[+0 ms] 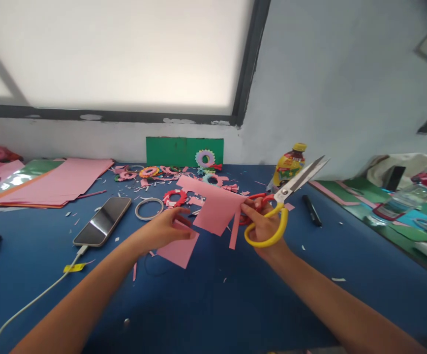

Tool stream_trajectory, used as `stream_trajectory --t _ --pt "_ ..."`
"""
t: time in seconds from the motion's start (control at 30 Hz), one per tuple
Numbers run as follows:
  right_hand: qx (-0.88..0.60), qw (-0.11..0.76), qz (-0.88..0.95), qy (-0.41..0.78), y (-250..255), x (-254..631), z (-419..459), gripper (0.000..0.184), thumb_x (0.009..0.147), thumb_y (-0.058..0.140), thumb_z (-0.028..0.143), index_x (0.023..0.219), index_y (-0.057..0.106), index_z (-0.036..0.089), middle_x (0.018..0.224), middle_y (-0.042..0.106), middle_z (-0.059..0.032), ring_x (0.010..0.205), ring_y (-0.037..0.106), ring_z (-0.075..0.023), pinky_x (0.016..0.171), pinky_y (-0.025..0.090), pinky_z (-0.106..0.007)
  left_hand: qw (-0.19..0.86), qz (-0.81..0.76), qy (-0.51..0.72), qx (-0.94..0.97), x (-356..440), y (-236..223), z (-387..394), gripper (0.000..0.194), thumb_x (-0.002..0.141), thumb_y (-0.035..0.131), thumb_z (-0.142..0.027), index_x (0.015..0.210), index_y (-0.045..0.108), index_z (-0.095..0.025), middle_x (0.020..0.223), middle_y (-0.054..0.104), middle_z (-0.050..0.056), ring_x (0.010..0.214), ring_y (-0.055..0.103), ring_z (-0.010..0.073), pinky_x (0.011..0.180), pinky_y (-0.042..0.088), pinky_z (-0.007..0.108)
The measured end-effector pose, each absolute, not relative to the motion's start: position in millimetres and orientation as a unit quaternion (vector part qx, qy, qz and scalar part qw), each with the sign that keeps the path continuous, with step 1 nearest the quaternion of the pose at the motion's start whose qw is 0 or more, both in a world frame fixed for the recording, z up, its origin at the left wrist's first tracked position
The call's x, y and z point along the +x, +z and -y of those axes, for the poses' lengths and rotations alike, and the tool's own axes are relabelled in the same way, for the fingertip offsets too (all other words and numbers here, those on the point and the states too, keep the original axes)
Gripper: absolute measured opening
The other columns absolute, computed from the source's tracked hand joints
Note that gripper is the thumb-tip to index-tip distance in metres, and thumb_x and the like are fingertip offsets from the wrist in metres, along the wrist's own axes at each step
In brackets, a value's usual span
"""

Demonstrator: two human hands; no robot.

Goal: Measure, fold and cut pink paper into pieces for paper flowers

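Note:
My right hand point(264, 223) is closed around scissors point(285, 196) with yellow handles, their blades pointing up and away to the right. Its fingertips also pinch a cut sheet of pink paper point(217, 209) and a narrow pink strip point(235, 230). Left of that sheet, my left hand point(171, 228) has its fingers curved and apart. Below those fingers is a pink paper square point(180, 250); whether the thumb touches it I cannot tell. Red handles point(248, 219) show partly behind my right hand.
On the blue table lie a charging phone point(103, 221), a tape ring point(149, 209), a red paper ring point(174, 198) and scattered scraps. Pink sheets point(58, 182) are stacked at left. A yellow-capped bottle point(289, 164) and a black marker point(312, 210) are at right.

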State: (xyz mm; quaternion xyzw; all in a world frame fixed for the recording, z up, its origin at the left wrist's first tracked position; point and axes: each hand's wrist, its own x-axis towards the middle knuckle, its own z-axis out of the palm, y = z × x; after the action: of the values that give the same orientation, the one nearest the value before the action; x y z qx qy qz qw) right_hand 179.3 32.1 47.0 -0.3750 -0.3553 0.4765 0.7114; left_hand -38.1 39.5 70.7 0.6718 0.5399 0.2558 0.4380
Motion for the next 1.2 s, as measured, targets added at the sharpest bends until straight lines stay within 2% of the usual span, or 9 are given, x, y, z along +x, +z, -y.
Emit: stream_trajectory --t 0.13,0.33,0.47,0.63,0.73,0.8,0.97,1.07,1.2 --pt "-0.367 0.737 0.336 0.457 49.5 178.1 -29.3 0.039 0.057 0.071 0.020 0.067 0.034 0.021 0.073 0.059 0.0065 0.053 0.055 -0.0070 0.047 0.045 -0.020 0.380 -0.489 0.337 0.709 -27.0 69.8 -33.6 0.065 0.055 0.076 -0.035 0.116 0.056 -0.022 0.126 0.052 0.010 0.116 0.044 0.0308 0.095 0.035 0.038" --pt "-0.350 0.754 0.323 0.452 52.8 168.4 -17.8 0.039 0.057 0.073 0.021 0.066 0.035 0.020 0.069 0.060 0.0080 0.050 0.055 -0.0051 0.048 0.046 -0.016 0.641 -0.335 0.441 0.532 6.4 64.1 -13.1 0.029 0.072 0.067 -0.031 0.096 0.064 -0.015 0.094 0.067 0.007 0.091 0.060 0.0215 0.078 0.046 0.028" --pt "-0.330 0.767 0.343 0.430 57.7 164.3 -9.4 0.040 0.056 0.074 0.019 0.065 0.035 0.020 0.069 0.063 0.0068 0.050 0.057 -0.0061 0.048 0.048 -0.017 0.706 -0.302 0.499 0.401 16.4 62.5 -3.6 0.027 0.074 0.066 -0.030 0.096 0.065 -0.015 0.095 0.066 0.008 0.090 0.060 0.0202 0.075 0.048 0.026" --pt "-0.294 0.764 0.423 0.389 57.1 161.0 2.0 0.037 0.064 0.071 0.021 0.064 0.034 0.021 0.070 0.064 0.0061 0.055 0.060 -0.0085 0.051 0.051 -0.020 0.697 -0.305 0.500 0.414 20.2 66.2 0.6 0.034 0.074 0.066 -0.032 0.103 0.063 -0.017 0.102 0.065 0.008 0.095 0.059 0.0202 0.078 0.047 0.026" --pt "-0.357 0.693 0.459 0.426 49.1 160.5 -0.1 0.036 0.065 0.072 0.029 0.066 0.037 0.021 0.073 0.063 0.0042 0.056 0.060 -0.0086 0.052 0.051 -0.020 0.639 -0.403 0.454 0.473 8.2 64.7 -15.4 0.038 0.076 0.059 -0.036 0.107 0.060 -0.013 0.099 0.066 0.011 0.087 0.062 0.0210 0.075 0.048 0.029" --pt "-0.419 0.607 0.470 0.484 41.0 161.6 -7.1 0.036 0.067 0.069 0.040 0.066 0.039 0.019 0.067 0.060 0.0032 0.049 0.057 -0.0076 0.045 0.048 -0.018 0.533 -0.509 0.373 0.563 -7.7 60.3 -33.6 0.038 0.078 0.051 -0.037 0.105 0.061 -0.012 0.089 0.068 0.010 0.077 0.063 0.0196 0.067 0.048 0.028" --pt "-0.448 0.434 0.415 0.662 20.2 165.7 -23.7 0.053 0.069 0.046 0.071 0.065 0.037 0.019 0.045 0.040 0.0094 0.027 0.034 -0.0027 0.026 0.024 -0.013 0.417 -0.595 0.303 0.617 -49.0 46.2 -73.2 0.013 0.058 0.063 -0.026 0.057 0.063 -0.013 0.053 0.059 0.003 0.055 0.055 0.0185 0.051 0.038 0.025" --pt "-0.416 0.326 0.410 0.743 13.0 165.9 -22.2 0.060 0.065 0.039 0.079 0.070 0.037 0.020 0.048 0.043 0.0083 0.028 0.036 -0.0034 0.027 0.026 -0.013 0.335 -0.621 0.296 0.643 -57.8 46.2 -78.5 0.017 0.054 0.062 -0.022 0.042 0.052 -0.016 0.041 0.047 -0.001 0.049 0.047 0.0153 0.049 0.029 0.024" --pt "-0.367 0.213 0.410 0.807 10.1 163.3 -13.8 0.070 0.062 0.019 0.086 0.071 0.037 0.019 0.053 0.049 0.0042 0.030 0.042 -0.0055 0.028 0.032 -0.016 0.259 -0.615 0.320 0.672 -54.9 60.0 -70.5 0.021 0.061 0.058 -0.029 0.044 0.051 -0.017 0.045 0.046 -0.002 0.052 0.044 0.0141 0.050 0.026 0.024"
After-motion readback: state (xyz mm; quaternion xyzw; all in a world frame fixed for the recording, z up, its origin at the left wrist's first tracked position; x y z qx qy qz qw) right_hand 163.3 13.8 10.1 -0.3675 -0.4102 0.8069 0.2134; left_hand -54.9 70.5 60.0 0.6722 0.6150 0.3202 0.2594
